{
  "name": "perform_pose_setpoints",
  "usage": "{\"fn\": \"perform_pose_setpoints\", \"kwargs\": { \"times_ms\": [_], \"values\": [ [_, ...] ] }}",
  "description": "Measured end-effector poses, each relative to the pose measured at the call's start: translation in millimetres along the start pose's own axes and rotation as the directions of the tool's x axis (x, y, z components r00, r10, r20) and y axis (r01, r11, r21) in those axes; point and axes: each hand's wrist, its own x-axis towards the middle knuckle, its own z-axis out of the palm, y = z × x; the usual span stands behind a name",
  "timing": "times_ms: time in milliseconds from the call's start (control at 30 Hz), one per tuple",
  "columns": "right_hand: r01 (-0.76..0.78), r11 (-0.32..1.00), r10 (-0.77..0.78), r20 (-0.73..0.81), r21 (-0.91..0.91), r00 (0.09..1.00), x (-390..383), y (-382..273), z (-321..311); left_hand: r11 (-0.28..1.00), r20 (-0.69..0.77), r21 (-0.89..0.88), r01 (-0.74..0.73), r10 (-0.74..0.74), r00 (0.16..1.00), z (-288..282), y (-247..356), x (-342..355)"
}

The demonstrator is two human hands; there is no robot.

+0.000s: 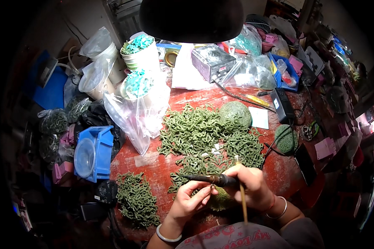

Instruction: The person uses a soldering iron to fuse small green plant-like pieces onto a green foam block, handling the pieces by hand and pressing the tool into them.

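My right hand [253, 186] is closed around the dark handle of a soldering iron [226, 181], whose pointed end reaches left above my left hand. A thin tan stick [243, 203] stands almost upright in the same grip. The fingertips of my left hand [191, 200] are pinched together just below the iron; what they hold, if anything, is too small to name. Beneath and between my hands lies a round yellow-green pad [221, 200], partly covered. Beyond them spreads a large heap of green wavy, twig-like pieces [195, 128], with a smaller pile of the same pieces [138, 201] at the left.
A green textured ball [235, 114] rests against the heap, near a white paper square [259, 117]. A control box [212, 62] with a display stands behind. Buckets [141, 58] of turquoise pieces, plastic bags [133, 120] and a blue bin [94, 153] line the left. Right: a phone [305, 164] and cables.
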Motion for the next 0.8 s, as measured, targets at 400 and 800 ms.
{"fn": "perform_pose_setpoints", "kwargs": {
  "times_ms": [400,800],
  "values": [
    [-0.177,0.949,0.206,0.090,-0.262,0.974,10.6,57.6,3.0,0.978,0.078,-0.209,-0.011,0.028,0.997,-0.9,5.2,0.5],
    [-0.154,0.942,0.171,0.031,-0.300,0.985,8.5,63.7,9.2,0.994,-0.054,-0.110,-0.013,0.007,0.999,-1.9,1.3,4.1]
  ]
}}
